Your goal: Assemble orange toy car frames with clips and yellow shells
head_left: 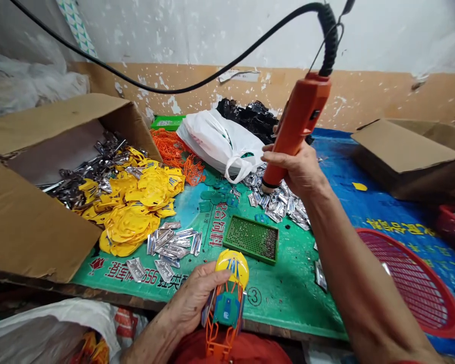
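Observation:
My left hand (200, 285) grips a partly assembled toy car (227, 306) at the table's front edge. The car has a yellow front piece, an orange frame and a teal block in its middle. My right hand (301, 167) is wrapped round an orange electric screwdriver (298, 119), its tip pointing down over a heap of shiny metal pieces (282, 205). Between the hands lies a green perforated tray (246, 227) with small screws gathered at its right end. Left of it are loose silver pieces (174, 245) and a pile of yellow plastic parts (136, 202).
An open cardboard box (41, 217) stands at the left, another box (409, 156) at the right. A red basket (409, 283) sits near the right front. Behind are a white plastic bag (220, 139), orange frames (178, 154) and black parts (250, 119). A black cable (167, 91) loops overhead.

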Demonstrator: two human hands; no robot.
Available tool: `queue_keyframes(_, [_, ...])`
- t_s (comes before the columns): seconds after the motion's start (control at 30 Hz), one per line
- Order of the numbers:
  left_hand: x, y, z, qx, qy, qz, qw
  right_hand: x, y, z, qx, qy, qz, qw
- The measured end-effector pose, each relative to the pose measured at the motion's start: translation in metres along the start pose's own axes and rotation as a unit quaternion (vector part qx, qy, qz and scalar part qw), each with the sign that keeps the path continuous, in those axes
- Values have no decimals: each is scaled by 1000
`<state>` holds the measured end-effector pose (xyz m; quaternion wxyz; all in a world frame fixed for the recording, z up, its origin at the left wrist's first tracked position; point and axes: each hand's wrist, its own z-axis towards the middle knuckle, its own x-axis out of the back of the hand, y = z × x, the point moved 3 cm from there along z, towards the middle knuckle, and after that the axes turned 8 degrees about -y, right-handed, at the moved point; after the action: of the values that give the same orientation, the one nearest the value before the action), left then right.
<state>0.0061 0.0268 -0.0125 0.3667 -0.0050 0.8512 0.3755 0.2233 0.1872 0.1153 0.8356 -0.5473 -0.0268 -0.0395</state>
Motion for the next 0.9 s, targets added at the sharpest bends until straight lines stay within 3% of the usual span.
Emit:
queue_keyframes(0.1, [1,1,-1,9,7,-4,1000,-18,0,-14,-11,-2,32,999])
queue_keyframes(0.27, [3,2,0,9,1,-5,1000,-38,3,-66,-61,-4,-28,998])
queue_keyframes(0.4, [5,1,1,7,-1,-6,1000,-47,14,-96,-89,54,-27,994])
queue_keyframes(0.57, [5,0,2,16,-3,-4,1000,-51,23,-104,-78,122,39,989])
queue_keyframes(0.9, [5,-2,4,12,22,-18,1000,-57,25,-110,-78,102,46,991])
